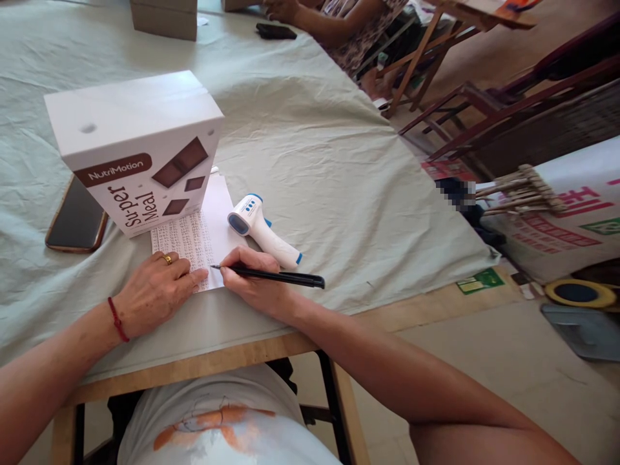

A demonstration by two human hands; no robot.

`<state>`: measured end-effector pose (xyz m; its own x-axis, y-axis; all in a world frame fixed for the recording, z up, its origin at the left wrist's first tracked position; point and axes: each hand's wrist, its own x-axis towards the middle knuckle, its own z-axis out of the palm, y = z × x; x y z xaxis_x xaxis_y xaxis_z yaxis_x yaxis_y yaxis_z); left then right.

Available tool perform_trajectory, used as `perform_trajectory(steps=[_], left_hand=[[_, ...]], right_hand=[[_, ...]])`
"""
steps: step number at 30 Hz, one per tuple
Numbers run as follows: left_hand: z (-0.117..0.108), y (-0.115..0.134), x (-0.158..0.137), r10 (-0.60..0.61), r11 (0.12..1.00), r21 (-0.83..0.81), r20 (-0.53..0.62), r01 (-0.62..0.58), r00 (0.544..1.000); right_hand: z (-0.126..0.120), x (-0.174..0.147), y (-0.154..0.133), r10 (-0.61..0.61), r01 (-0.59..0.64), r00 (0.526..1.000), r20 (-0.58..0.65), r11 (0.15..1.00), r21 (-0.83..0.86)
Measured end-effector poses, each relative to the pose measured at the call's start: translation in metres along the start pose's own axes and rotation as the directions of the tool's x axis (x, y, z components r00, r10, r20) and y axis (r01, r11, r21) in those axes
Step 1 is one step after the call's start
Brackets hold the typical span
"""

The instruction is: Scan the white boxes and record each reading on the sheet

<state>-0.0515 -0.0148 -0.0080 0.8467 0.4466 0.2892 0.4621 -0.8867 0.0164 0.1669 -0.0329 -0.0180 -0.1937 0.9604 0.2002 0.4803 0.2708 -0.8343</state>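
A black pen [285,277] is gripped in my right hand [254,281], its tip at the written part of a white sheet of paper [220,203]. Rows of small handwriting cover the sheet's left side, and its right side is blank. My left hand [157,290], with a ring and a red bracelet, lies flat on the lower left of the sheet, fingers stretched out. A white NutriMotion box [140,145] stands at the sheet's upper left and hides part of it. Just beyond my right hand lies a white and blue infrared thermometer [264,232].
A phone [80,213] lies left of the box on the cloth-covered table [310,148]. At the far side are a cardboard box [165,18], a dark phone-like object [276,31] and another person's arm [334,26]. Wooden chairs [465,116] and a printed sack [557,213] stand to the right.
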Motion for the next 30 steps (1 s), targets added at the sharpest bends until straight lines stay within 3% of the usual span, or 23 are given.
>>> perform_trajectory(steps=[5,10,30], left_hand=[[0.0006,0.0003,0.0006,0.009,1.0,-0.002,-0.04,-0.009,0.999],[0.0003,-0.0002,-0.0007,0.002,1.0,0.008,-0.005,-0.002,1.0],[-0.0008,-0.0002,-0.0005,0.0,1.0,0.004,0.013,0.0,1.0]], right_hand=[[0.0011,0.0,0.0027,0.004,-0.004,1.0,-0.001,1.0,0.008],[0.0025,-0.0011,0.0044,-0.003,0.004,0.998,-0.056,0.999,0.033],[0.0012,-0.0004,0.002,0.015,-0.015,1.0,-0.027,1.0,0.017]])
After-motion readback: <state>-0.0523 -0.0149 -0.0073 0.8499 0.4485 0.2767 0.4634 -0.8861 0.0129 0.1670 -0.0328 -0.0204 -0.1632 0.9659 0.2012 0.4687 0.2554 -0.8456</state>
